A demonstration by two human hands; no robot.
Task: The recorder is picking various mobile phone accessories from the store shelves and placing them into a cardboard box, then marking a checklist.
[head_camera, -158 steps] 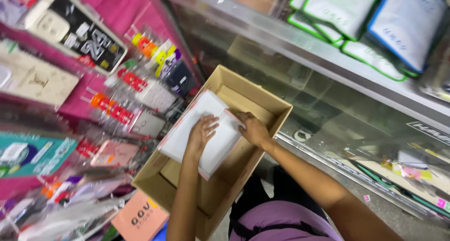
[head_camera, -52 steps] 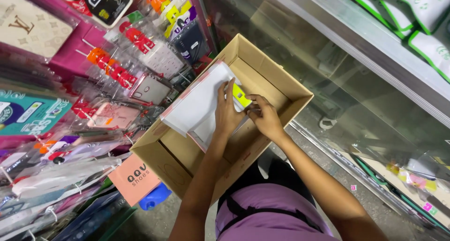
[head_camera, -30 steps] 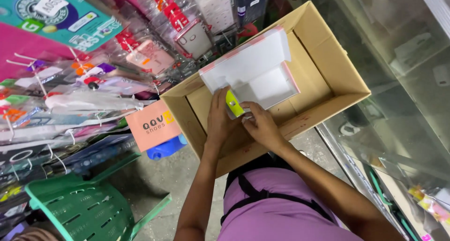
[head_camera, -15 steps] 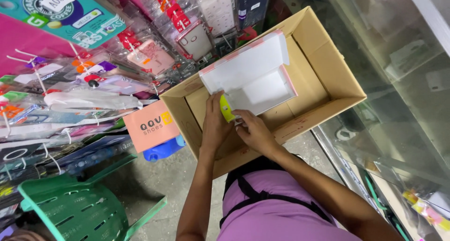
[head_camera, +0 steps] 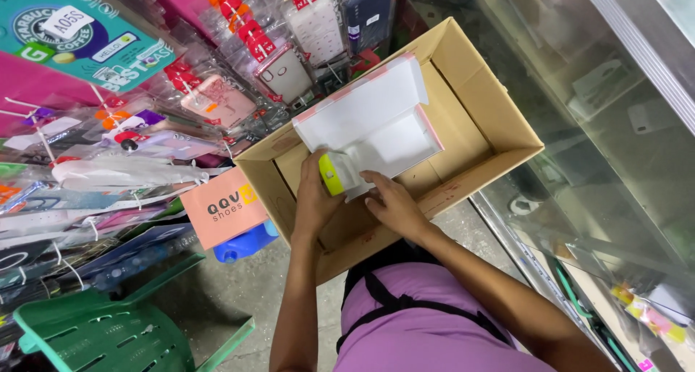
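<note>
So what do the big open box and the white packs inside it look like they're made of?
The open box looks like plain brown corrugated cardboard, matte, with creased flaps and raw edges. The white packs seem to be flat items in thin glossy plastic sleeves with pinkish edges, judging by the sheen; their contents cannot be told. The left hand holds a small yellow-green item, probably smooth plastic.

a small yellow-green tool lies against the near corner of a white packet stack. the pink-edged stack lies tilted inside an open cardboard box.
</note>
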